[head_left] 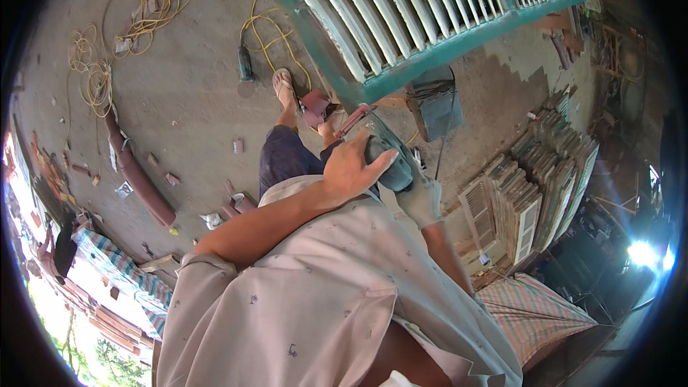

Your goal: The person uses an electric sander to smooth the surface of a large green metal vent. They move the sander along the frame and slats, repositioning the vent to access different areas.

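Note:
A dark teal power tool, by its look a belt sander [403,170], is in front of my body, with a reddish sanding belt [352,122] at its far end. My left hand [350,170] is closed over its near-left side, thumb stretched across the top. My right hand [418,203], greyish as if dusty or gloved, grips its rear; some of those fingers are hidden. Just beyond the tool lies a raised louvred shutter [322,56] with a teal frame and white slats. Whether the belt touches the frame I cannot tell.
A yellow cable [161,8] lies tangled on the floor at far left, near a long reddish-brown roll [140,175]. A grey-blue box [438,113] stands under the shutter. Old shutters [517,197] are stacked at right, beside a striped tarp [530,308].

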The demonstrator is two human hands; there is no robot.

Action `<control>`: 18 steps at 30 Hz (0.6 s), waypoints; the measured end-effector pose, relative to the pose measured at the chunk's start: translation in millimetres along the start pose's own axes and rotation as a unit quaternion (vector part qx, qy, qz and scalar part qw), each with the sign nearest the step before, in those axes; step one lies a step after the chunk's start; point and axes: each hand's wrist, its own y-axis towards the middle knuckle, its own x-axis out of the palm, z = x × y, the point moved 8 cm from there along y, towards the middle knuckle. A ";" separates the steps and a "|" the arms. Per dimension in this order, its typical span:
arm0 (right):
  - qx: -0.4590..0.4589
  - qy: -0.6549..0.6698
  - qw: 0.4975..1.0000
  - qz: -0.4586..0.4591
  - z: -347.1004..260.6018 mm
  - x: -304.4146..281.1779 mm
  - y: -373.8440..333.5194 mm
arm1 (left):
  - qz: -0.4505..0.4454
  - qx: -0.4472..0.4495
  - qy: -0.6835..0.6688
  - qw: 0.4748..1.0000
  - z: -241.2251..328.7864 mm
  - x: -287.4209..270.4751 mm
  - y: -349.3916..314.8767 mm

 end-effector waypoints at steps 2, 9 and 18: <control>-0.035 0.009 0.999 0.018 -7.3 1.5 5.5 | 0.021 -0.014 -0.012 1.000 -0.3 -7.5 -1.7; -0.060 -0.005 0.998 -0.002 -90.7 -9.0 77.0 | 0.222 0.134 -0.104 0.960 -21.7 -76.5 44.1; -0.203 -0.166 0.964 -0.048 -88.3 -68.5 128.1 | 0.210 0.056 -0.072 0.973 -69.4 -51.8 40.4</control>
